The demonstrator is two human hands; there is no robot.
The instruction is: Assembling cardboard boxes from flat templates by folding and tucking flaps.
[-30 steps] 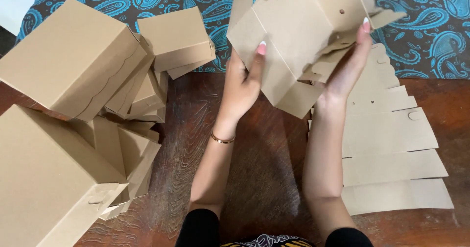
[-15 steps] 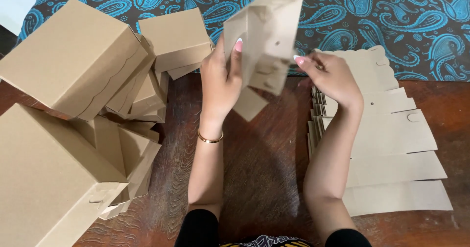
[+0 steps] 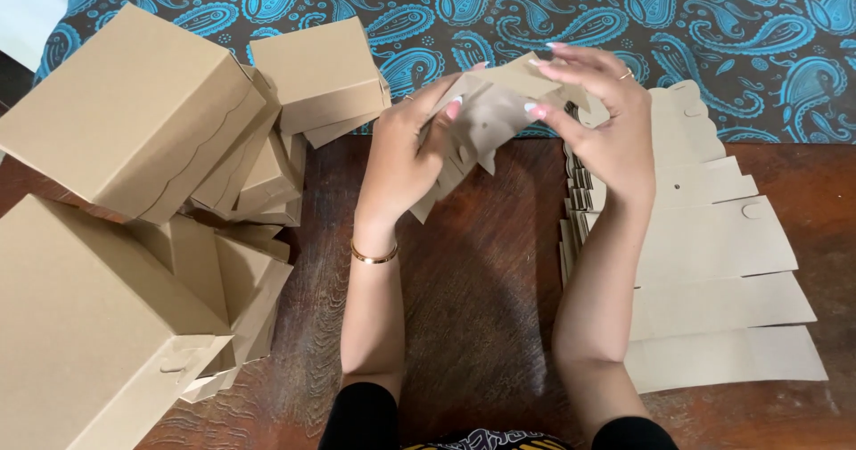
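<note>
A partly folded brown cardboard box is held up over the wooden table, between both hands. My left hand grips its left side, thumb and fingers wrapped on the flaps; a gold bracelet sits on that wrist. My right hand pinches the box's top flap from the right, a ring on one finger. The box's lower flaps hang loose below my left hand.
Several assembled brown boxes are piled at the left, a big one nearest me. A fanned stack of flat box blanks lies at the right. A blue paisley cloth covers the far side.
The box has come down from high up to chest height and been turned; my right hand moved from its underside to pinching the top flap.
</note>
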